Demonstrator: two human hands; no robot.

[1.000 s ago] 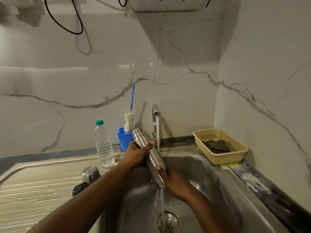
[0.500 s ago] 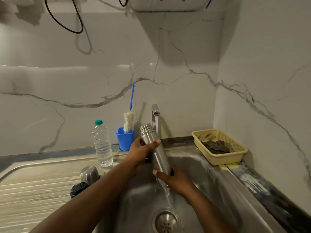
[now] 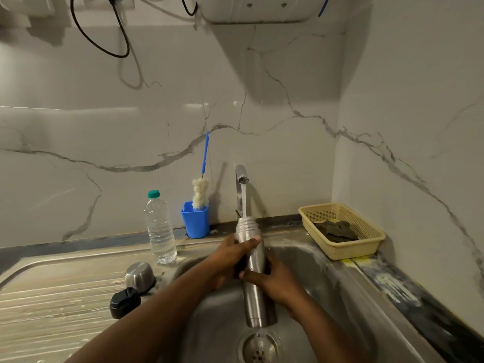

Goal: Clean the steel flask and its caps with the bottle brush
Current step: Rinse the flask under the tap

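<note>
- Grip: both hands are clamped on the steel flask (image 3: 258,305), which stands nearly upright over the sink basin (image 3: 327,284). The left hand (image 3: 227,258) wraps its upper body with the thumb across the front, and the right hand (image 3: 280,281) wraps its middle from the right side.
- Slip: the steel looks wet, with water running off its base toward the drain (image 3: 258,349). If either hand loosens, the flask could slide down and bang into the basin.
- Overflow: the tap (image 3: 241,174) pours a stream (image 3: 243,200) into the narrow mouth. Once the flask is full, water will likely spill over the fingers and make the hold more slippery.
- Splash: a small tilt could put the stream on the threaded rim, not in the opening, and spray the far wall and counter.
- Brush reach: the bottle brush (image 3: 200,191) stands head-up in a blue cup (image 3: 196,221) at the far wall, left of the tap. One hand must let go to fetch it, leaving a heavy, water-filled flask in a single grip.
- Knock-over: the plastic water bottle (image 3: 160,231) stands just left of the cup and could be toppled by a hasty reach. The light cup might tip as the brush is lifted out.
- Caps: the steel cap (image 3: 138,276) and black cap (image 3: 124,302) sit on the draining board (image 3: 52,297) near the basin's left edge. A forearm could sweep them into the basin.
</note>
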